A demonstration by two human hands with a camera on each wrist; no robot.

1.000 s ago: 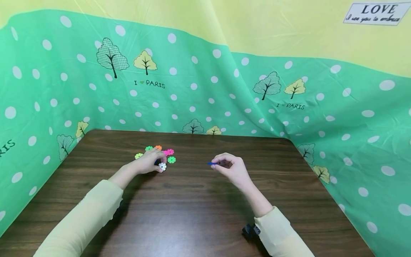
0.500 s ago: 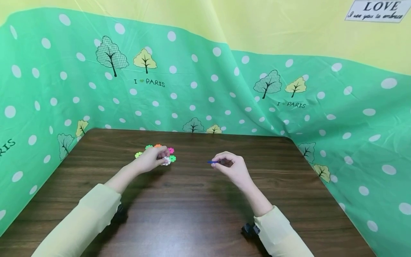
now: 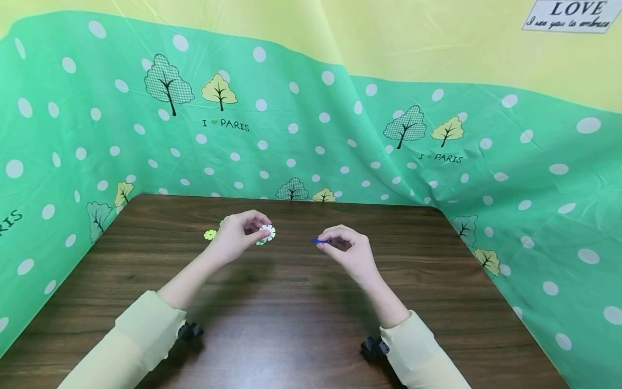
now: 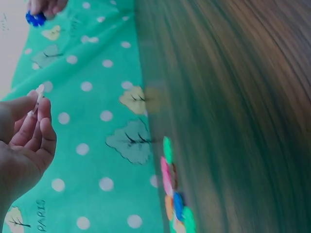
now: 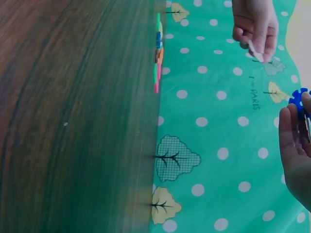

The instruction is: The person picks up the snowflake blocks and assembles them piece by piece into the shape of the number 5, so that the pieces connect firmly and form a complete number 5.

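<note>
one wooden desk (image 3: 291, 324), viewed from my remote station.
two hands, raised over its far half: left hand (image 3: 238, 235) pinching one white disc (image 3: 271, 230), right hand (image 3: 347, 248) pinching one blue disc (image 3: 316, 241); rim grips, presumably leaving the faces uncovered.
loose discs (image 4: 166, 179), at least six i count, overlapping, towards the far left corner, probably for easy left-side reach.
</note>
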